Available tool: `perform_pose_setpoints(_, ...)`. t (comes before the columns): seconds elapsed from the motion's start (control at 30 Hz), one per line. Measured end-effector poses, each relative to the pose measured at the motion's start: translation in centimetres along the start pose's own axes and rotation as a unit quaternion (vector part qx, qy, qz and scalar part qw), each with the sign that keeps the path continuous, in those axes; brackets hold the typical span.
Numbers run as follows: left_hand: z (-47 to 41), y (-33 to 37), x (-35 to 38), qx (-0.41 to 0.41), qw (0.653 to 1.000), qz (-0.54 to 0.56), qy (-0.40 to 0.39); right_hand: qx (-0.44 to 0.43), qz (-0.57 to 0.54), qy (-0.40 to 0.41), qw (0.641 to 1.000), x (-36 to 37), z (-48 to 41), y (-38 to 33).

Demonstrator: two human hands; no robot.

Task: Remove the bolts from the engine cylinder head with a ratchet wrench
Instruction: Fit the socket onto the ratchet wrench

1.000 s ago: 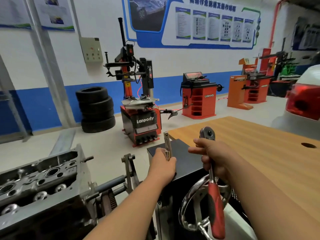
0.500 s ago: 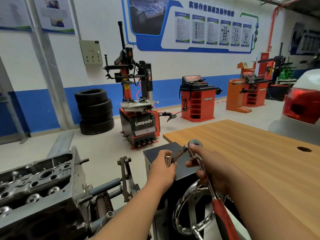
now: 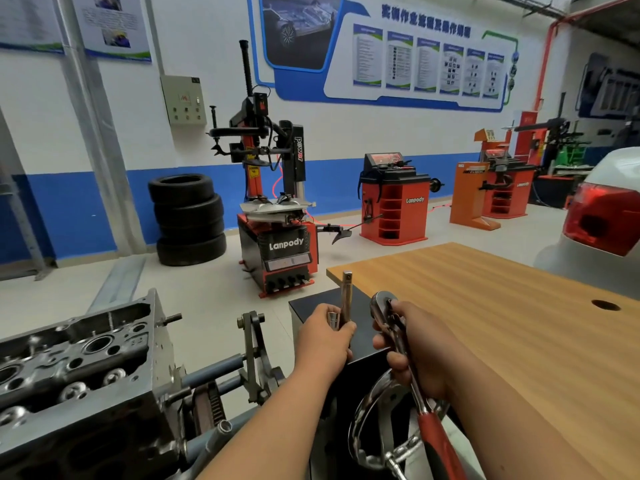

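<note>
The grey engine cylinder head [image 3: 79, 368] sits at the lower left on a stand, its bolt holes and round ports facing up. My left hand [image 3: 323, 344] grips a chrome extension bar [image 3: 345, 296] that stands upright, with a socket [image 3: 334, 320] beside it in the fingers. My right hand [image 3: 412, 344] holds the ratchet wrench [image 3: 405, 344] near its round head [image 3: 381, 301]; its red handle [image 3: 434, 445] runs down toward me. The bar and the wrench head are apart, a short gap between them.
A chrome hand wheel [image 3: 372, 427] and a black box [image 3: 311, 306] lie under my hands. A wooden table [image 3: 502, 323] spreads to the right. Beyond stand a tyre changer [image 3: 277, 244], stacked tyres [image 3: 188, 220], red balancers [image 3: 394, 209] and a white car's rear [image 3: 602, 220].
The extension bar, tilted against the wrench head half a second ago, now stands upright and apart from it. The wrench head dropped and tilted from its raised pose a second ago.
</note>
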State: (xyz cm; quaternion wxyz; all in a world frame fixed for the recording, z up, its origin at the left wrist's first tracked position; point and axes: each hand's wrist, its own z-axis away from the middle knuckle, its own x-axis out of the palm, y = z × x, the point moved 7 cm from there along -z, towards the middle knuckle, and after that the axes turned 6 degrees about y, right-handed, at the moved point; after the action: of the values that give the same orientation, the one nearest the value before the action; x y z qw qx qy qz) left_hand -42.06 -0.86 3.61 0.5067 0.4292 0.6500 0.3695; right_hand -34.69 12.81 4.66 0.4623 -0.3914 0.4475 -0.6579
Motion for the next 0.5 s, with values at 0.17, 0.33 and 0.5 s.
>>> perform_pose_setpoints(0.17, 0.5, -0.1, 0.2, 0.005, 1.0, 0.012, 0.0, 0.013, 0.023, 0.004, 1.0, 0.3, 1.4, 0.1)
perform_pose_setpoints(0.33, 1.3, 0.2, -0.5, 0.005, 1.0, 0.001, 0.008, 0.001, 0.055, 0.009, 0.998, 1.1, 3.4, 0.0)
perform_pose_setpoints(0.5, 4.7, 0.3, -4.1, 0.061, 0.998, -0.027, 0.012, -0.011, 0.084, -0.028, 0.996, 3.0, 5.6, -0.2)
